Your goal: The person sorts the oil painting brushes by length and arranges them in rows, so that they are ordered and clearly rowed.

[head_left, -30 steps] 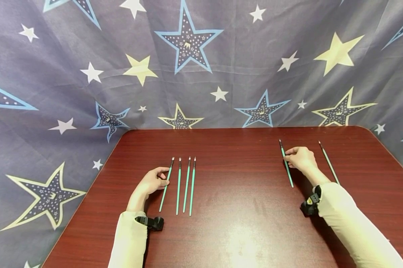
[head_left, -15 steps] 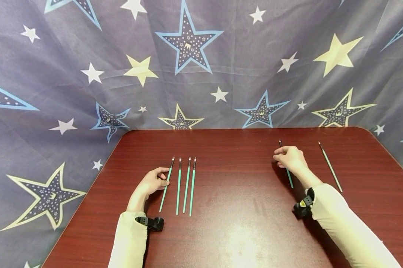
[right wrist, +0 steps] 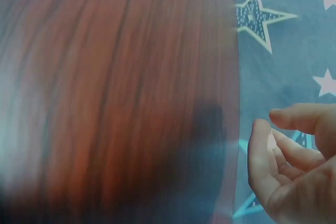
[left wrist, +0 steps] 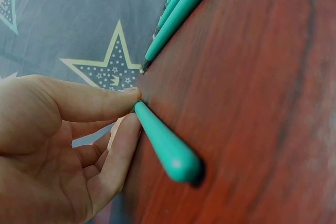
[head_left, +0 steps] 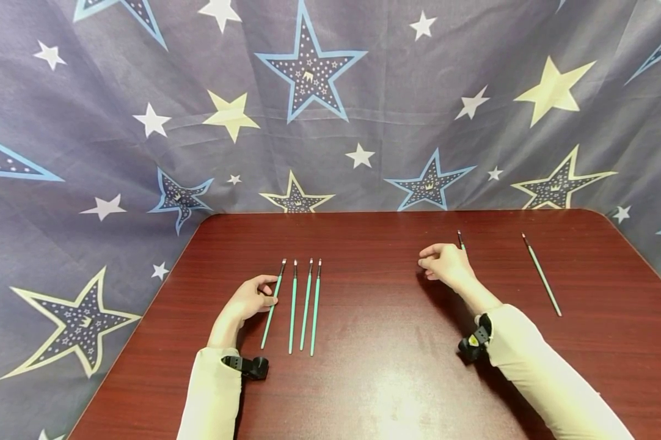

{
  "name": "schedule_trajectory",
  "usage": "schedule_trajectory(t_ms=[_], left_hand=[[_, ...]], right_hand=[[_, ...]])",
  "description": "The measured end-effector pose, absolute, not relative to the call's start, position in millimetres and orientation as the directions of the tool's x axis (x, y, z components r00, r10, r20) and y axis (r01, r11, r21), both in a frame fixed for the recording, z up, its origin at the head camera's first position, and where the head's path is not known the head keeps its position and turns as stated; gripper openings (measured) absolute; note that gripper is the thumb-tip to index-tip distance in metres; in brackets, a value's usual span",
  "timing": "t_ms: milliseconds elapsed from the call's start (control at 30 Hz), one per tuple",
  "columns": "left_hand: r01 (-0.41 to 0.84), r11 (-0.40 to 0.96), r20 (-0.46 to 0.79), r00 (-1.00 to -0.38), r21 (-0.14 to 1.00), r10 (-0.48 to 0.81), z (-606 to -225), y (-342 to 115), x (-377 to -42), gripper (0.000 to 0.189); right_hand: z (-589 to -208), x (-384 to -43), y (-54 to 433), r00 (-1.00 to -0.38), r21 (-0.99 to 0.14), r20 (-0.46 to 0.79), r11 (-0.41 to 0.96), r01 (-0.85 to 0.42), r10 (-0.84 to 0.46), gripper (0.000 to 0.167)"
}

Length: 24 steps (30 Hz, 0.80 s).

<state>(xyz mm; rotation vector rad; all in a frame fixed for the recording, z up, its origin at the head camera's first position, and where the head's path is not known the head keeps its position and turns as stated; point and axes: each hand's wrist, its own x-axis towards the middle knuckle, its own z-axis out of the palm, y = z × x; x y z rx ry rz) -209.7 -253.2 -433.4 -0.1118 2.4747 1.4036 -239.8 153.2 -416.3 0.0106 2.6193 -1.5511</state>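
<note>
My left hand pinches a thin teal paintbrush between thumb and fingers. In the left wrist view the rounded handle end of this paintbrush points toward the camera, close over the wood. Just right of it in the head view lie three similar paintbrushes, the nearest brush, a middle brush and an outer brush, bristles away from me. My right hand holds nothing; its fingers are loosely bent, with thumb and forefinger apart in the right wrist view. It hides most of another paintbrush.
A paler green paintbrush lies farther right on the reddish-brown table. A grey star-patterned cloth hangs behind the table's far edge and along its left side. Each wrist wears a black camera.
My right hand has left the paintbrush on the right and moved leftward, its fingers now past that brush. The left hand stays in place on its brush.
</note>
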Motion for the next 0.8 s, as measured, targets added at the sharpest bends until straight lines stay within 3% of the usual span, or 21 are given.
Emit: schedule_trajectory(t_ms=[800], left_hand=[[-0.213, 0.535, -0.283, -0.958, 0.817, 0.05, -433, -252, -210, 0.051]], right_hand=[[-417, -234, 76, -0.985, -0.892, -0.091, 0.453, 0.014, -0.15, 0.018]])
